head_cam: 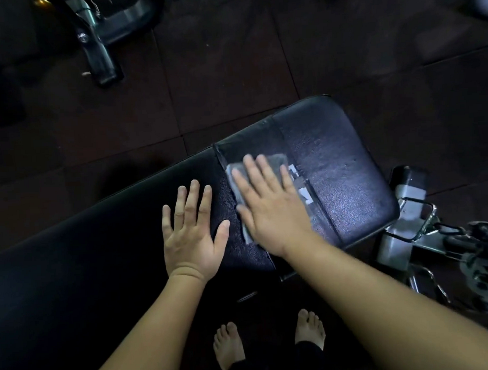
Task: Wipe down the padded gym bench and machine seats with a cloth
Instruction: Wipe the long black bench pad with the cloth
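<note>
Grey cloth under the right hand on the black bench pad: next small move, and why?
Probably slide the right hand and the flat grey cloth toward the black padded bench's rounded end. That section lies just past the cloth, while the left hand rests flat and open on the pad beside it.

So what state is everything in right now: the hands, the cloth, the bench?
Right hand: flat, palm down, pressing the cloth.
Left hand: open, fingers spread, resting on the pad, empty.
Grey cloth: spread flat, mostly covered by the hand.
Bench pad: black, with worn pale patches beside the cloth.
</note>
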Motion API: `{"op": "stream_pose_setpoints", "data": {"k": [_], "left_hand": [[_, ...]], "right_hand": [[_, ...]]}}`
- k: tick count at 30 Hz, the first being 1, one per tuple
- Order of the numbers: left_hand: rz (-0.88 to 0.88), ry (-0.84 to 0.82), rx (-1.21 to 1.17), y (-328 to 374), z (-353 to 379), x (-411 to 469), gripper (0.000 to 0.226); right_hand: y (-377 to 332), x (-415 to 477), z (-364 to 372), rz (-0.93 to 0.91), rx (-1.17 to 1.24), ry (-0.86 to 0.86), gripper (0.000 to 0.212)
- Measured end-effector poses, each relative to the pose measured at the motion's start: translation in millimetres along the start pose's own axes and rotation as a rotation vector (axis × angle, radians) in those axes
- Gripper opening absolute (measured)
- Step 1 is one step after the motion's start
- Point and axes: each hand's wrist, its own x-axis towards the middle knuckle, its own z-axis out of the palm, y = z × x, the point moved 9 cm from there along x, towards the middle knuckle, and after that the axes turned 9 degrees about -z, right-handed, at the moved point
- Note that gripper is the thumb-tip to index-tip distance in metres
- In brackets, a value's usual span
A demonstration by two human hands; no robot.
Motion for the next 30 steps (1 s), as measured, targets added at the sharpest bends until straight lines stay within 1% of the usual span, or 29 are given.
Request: {"op": "stream_pose_setpoints", "data": {"k": [2, 4, 5, 7, 9, 11, 12, 13, 14, 16, 17, 18, 20, 22, 24, 25, 27, 30], "left_hand": [[0.003, 0.0, 0.001, 0, 0, 0, 0.075], [0.001, 0.003, -0.007, 0, 0, 0, 0.075], [0.002, 0.004, -0.01, -1, 0, 0, 0.075], [0.005, -0.003, -0.018, -1, 1, 0, 0.075], [0.004, -0.01, -0.029, -1, 2, 0, 0.075], [-0.004, -0.014, -0.031, -1, 2, 1, 0.075], [-0.006, -0.017, -0.032, 0, 2, 1, 0.075], [-0.007, -0.02, -0.033, 0, 3, 1, 0.075], [-0.007, -0.023, -0.031, -1, 3, 0, 0.075], [-0.003, -0.027, -0.022, -1, 3, 0, 0.075], [-0.004, -0.032, -0.021, -2, 4, 0, 0.075], [-0.008, -0.039, -0.023, -2, 4, 0, 0.075], [-0.015, -0.054, -0.025, -2, 4, 0, 0.075], [-0.019, -0.069, -0.016, -2, 3, 0, 0.075], [-0.017, -0.091, -0.014, -1, 2, -1, 0.076], [-0.02, -0.106, -0.015, -2, 2, -1, 0.075], [-0.024, -0.152, -0.02, -4, 2, 0, 0.074], [-0.019, -0.228, -0.059, -7, 0, 3, 0.074]], "right_hand": [[-9, 4, -1, -0.098, 0.029, -0.008, 0.065], [6, 32, -11, -0.169, 0.011, -0.025, 0.065], [23, 47, -15, -0.165, -0.003, -0.04, 0.066], [79, 63, -25, -0.05, 0.0, -0.057, 0.067], [136, 56, -37, 0.121, 0.009, -0.019, 0.068], [155, 39, -40, 0.265, 0.031, 0.027, 0.068], [146, 31, -38, 0.316, 0.029, 0.041, 0.069], [126, 23, -34, 0.325, 0.014, 0.04, 0.071], [100, 15, -28, 0.275, 0.001, 0.026, 0.071], [56, -12, -13, 0.082, -0.009, -0.035, 0.07], [53, -27, -9, 0.016, -0.01, -0.054, 0.068], [62, -41, -9, -0.006, -0.003, -0.056, 0.067], [96, -63, -13, 0.086, -0.001, -0.057, 0.067], [117, -75, -15, 0.259, 0.016, -0.052, 0.068], [107, -73, -13, 0.401, 0.042, -0.031, 0.069], [93, -69, -12, 0.432, 0.057, -0.027, 0.069], [51, -60, -6, 0.374, 0.076, -0.034, 0.069], [-6, -56, 6, 0.19, 0.039, -0.053, 0.068]]}}
